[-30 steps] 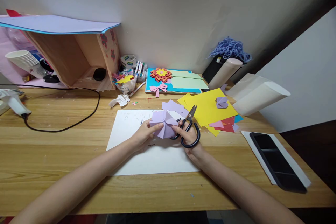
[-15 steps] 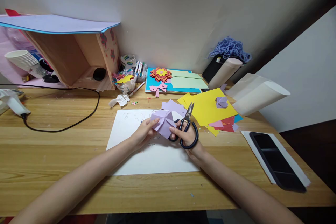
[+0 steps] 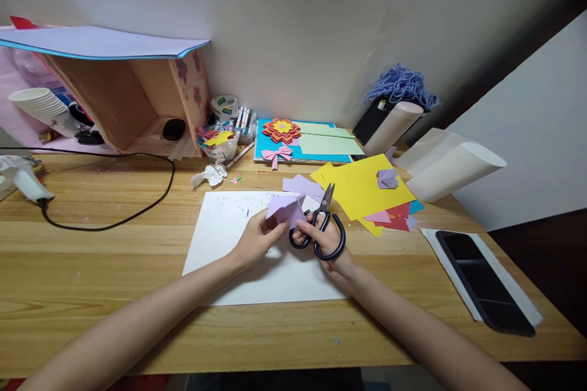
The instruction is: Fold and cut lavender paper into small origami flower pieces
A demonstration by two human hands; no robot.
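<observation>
Between both hands is a piece of folded purple paper [image 3: 285,208], tilted and creased into flaps. My left hand [image 3: 259,237] pinches it from the left with thumb and fingers. Hooked in my right hand [image 3: 324,239] are black-handled scissors [image 3: 327,200], blades pointing up and away, slightly apart. The right thumb and fingertips also touch the purple paper's right edge. Beneath both hands lies a white sheet [image 3: 229,281] with small scraps on it. Flat purple paper [image 3: 302,186] rests just behind.
Yellow paper [image 3: 367,186] carries a small folded purple piece [image 3: 387,179]. A phone [image 3: 486,281] lies on the right. Behind are a layered paper flower [image 3: 281,129], a pink bow [image 3: 276,154] and a scrap cup [image 3: 222,148]. A glue gun [image 3: 22,177] with a black cable sits left.
The purple paper has been tipped, so its folded centre no longer faces me. My left hand has shifted slightly right, and the scissors have moved a little left with the right hand.
</observation>
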